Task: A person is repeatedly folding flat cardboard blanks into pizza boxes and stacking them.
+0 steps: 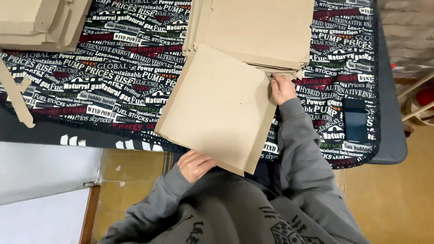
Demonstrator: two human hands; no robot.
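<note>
A flat brown cardboard sheet point(217, 108) lies tilted across the near edge of the table, its near corner hanging past the edge. My left hand point(195, 164) grips the sheet's near edge from underneath. My right hand point(283, 88) pinches its far right corner, beside a stack of similar cardboard sheets point(253, 31) at the back of the table. Both arms are in grey sleeves.
A black cloth with printed lettering point(113, 86) covers the table. Folded cardboard pieces point(40, 22) are piled at the back left, and a cardboard strip point(16, 97) lies at the left. A dark phone point(355, 121) rests at the right. Tan floor shows below.
</note>
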